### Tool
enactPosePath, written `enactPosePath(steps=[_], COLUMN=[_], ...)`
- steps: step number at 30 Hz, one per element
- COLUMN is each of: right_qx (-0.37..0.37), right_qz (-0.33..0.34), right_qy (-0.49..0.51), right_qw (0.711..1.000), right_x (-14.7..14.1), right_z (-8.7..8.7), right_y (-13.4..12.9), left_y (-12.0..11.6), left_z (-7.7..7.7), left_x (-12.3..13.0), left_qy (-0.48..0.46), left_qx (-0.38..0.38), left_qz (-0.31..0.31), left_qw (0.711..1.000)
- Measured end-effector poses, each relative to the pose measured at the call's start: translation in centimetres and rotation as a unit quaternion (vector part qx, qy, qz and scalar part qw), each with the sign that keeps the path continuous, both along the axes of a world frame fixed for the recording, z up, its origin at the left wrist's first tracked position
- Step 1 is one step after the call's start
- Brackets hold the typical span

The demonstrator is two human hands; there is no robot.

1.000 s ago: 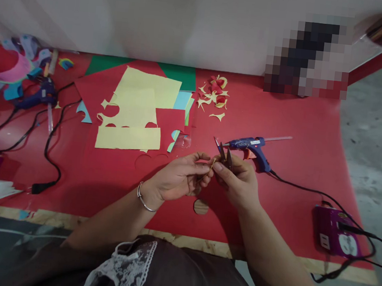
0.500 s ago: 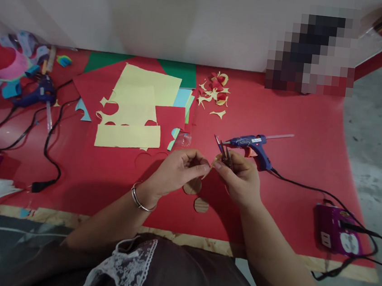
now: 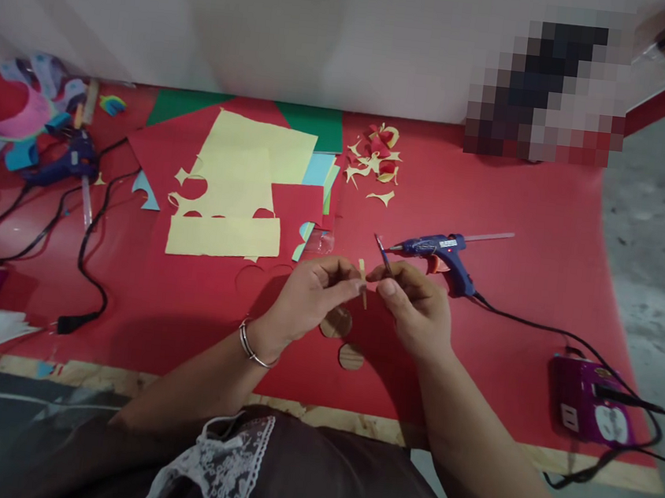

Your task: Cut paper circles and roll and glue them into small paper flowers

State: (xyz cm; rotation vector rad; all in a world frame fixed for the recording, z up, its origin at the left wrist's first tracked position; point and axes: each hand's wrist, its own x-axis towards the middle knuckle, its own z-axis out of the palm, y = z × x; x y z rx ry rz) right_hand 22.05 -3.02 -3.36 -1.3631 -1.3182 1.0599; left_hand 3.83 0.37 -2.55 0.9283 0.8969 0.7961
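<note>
My left hand (image 3: 317, 291) pinches a thin, pale yellow paper piece (image 3: 364, 272), seen nearly edge-on between thumb and fingertips. Close on its right, my right hand (image 3: 416, 301) is closed around a pair of scissors (image 3: 383, 253), whose narrow dark blades point up and to the left; the handles are hidden by my fingers. On the red table below my hands lie a larger brown disc (image 3: 335, 325) with a woodlike grain and a smaller brown disc (image 3: 350, 356). A blue glue gun (image 3: 442, 250) with a clear glue stick lies just beyond my right hand.
Yellow sheets (image 3: 246, 169) with round cutouts lie on coloured paper at the back left. Paper scraps (image 3: 377, 159) are heaped behind my hands. A second glue gun (image 3: 71, 162) and cords lie at left. Purple power boxes, one at right (image 3: 590, 399), sit near both ends.
The yellow paper piece has turned more upright in my left hand. My right hand has drawn slightly away from it, and the scissors have turned, their blades now looking narrower.
</note>
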Motion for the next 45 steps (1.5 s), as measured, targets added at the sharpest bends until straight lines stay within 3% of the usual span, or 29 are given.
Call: enactPosePath(steps=[4,9,13,21,37,45], right_qx=[0.016,0.027,0.047,0.069,0.075,0.073], right_qz=[0.009,0.023,0.022,0.013,0.008,0.014], right_qy=[-0.036,-0.113,-0.142,-0.172,-0.184,-0.190], right_qw=[0.999,0.993,0.988,0.983,0.980,0.979], right_x=[-0.1,-0.5,-0.4,-0.3,-0.5,-0.5], right_z=[0.0,0.3,0.7,0.8,1.0,1.2], right_y=[-0.2,-0.3,-0.3,-0.2,-0.2,-0.2], left_y=[0.0,-0.6,-1.0,-1.0,-0.9,-0.7], left_z=[-0.8,-1.8,-1.8,-1.0,-1.0,-0.8], left_x=[0.3,0.8,1.2,1.3,1.4,0.8], left_qy=[-0.039,-0.069,-0.073,-0.053,-0.057,-0.036], left_qx=[0.045,0.046,0.047,0.038,0.017,0.072], left_qz=[0.068,0.089,0.099,0.106,0.091,0.079], left_qw=[0.996,0.993,0.991,0.992,0.994,0.994])
